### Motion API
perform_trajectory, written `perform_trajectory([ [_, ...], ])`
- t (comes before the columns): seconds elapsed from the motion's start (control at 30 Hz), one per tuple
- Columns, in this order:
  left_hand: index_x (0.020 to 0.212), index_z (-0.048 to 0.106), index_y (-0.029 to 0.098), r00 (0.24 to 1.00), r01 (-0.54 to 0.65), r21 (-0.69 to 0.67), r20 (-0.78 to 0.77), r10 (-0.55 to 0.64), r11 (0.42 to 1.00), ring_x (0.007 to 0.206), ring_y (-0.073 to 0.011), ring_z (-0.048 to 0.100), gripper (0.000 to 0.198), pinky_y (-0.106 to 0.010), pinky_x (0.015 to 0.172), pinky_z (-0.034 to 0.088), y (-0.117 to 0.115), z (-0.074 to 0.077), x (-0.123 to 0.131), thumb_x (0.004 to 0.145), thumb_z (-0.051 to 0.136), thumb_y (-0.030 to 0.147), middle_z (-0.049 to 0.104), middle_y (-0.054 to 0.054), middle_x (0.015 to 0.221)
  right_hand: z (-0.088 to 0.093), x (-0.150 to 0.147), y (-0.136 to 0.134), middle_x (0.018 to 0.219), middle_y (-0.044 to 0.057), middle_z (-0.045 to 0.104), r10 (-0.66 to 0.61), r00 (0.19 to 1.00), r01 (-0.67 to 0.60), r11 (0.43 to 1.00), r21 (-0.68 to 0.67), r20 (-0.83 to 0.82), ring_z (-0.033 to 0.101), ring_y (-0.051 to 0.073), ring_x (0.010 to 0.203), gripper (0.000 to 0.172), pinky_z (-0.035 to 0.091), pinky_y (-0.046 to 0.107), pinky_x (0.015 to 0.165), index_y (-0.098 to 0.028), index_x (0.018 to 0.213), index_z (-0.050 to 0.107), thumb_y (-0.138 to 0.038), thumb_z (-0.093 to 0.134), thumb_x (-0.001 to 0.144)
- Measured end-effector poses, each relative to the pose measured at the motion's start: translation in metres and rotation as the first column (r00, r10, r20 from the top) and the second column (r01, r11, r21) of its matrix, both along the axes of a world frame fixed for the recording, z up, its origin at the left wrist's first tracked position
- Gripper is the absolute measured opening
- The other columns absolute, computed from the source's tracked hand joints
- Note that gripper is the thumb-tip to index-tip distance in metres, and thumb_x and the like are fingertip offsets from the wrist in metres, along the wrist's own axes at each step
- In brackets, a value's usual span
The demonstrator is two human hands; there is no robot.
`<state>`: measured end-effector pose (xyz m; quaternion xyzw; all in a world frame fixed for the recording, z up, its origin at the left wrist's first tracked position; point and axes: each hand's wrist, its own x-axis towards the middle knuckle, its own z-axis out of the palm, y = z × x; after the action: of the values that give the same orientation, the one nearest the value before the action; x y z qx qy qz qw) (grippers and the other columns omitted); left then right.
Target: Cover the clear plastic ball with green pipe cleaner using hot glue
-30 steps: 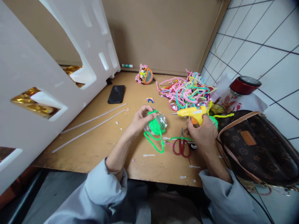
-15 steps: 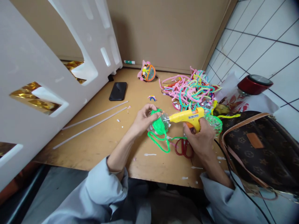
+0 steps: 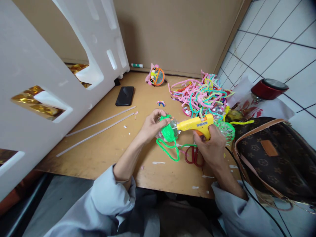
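My left hand [image 3: 154, 124] is closed around a clear round ball [image 3: 174, 122] partly covered in green pipe cleaner [image 3: 169, 132]. A loose green loop trails from the ball onto the table. A yellow hot glue gun [image 3: 197, 124] is gripped in my right hand [image 3: 211, 144], its nozzle tip at the right side of the ball. Whether the tip touches the surface I cannot tell. Red-handled scissors [image 3: 192, 156] lie just below the glue gun, partly hidden by my right hand. A second green-wrapped ball [image 3: 226, 130] sits right of my right hand.
Tangled pipe cleaners [image 3: 197, 93] are heaped behind the glue gun. A brown handbag [image 3: 278, 154] and red-lidded jar [image 3: 269, 89] stand at right. A black phone [image 3: 124, 96], two glue sticks [image 3: 98, 133], a finished pink-eared ball [image 3: 156, 76] and a white plastic panel [image 3: 61, 65] are left and behind.
The glue gun and my right hand have shifted slightly left, bringing the nozzle closer in against the ball. My left hand stays in place.
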<state>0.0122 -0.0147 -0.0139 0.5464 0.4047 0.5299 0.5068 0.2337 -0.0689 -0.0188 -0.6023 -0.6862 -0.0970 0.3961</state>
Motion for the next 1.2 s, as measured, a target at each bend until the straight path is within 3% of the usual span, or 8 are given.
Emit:
perform_trajectory([
  [0.5, 0.082, 0.054, 0.019, 0.999, -0.027, 0.001, -0.029, 0.027, 1.000, 0.071, -0.0106, 0.055, 0.023, -0.024, 0.067, 0.044, 0.0023, 0.0038, 0.0079, 0.071, 0.074, 0.025, 0.061, 0.002, 0.081, 0.0009, 0.0045, 0.0004, 0.067, -0.002, 0.051, -0.001, 1.000, 0.001, 1.000, -0.023, 0.008, 0.047, 0.018, 0.063, 0.022, 0.037, 0.030, 0.061, -0.026, 0.074, 0.043, -0.039, 0.057, 0.085],
  [1.2, 0.080, 0.055, 0.018, 1.000, -0.015, -0.042, 0.005, 0.015, 0.999, 0.077, -0.0118, 0.059, 0.027, -0.024, 0.072, 0.046, 0.0045, 0.0047, 0.0053, 0.066, 0.076, 0.026, 0.063, 0.001, 0.085, 0.0009, 0.0079, 0.0024, 0.066, -0.003, 0.049, 0.032, 0.999, -0.035, 0.997, 0.064, 0.040, 0.045, 0.016, 0.061, 0.023, 0.035, 0.029, 0.059, -0.026, 0.071, 0.039, -0.029, 0.058, 0.083],
])
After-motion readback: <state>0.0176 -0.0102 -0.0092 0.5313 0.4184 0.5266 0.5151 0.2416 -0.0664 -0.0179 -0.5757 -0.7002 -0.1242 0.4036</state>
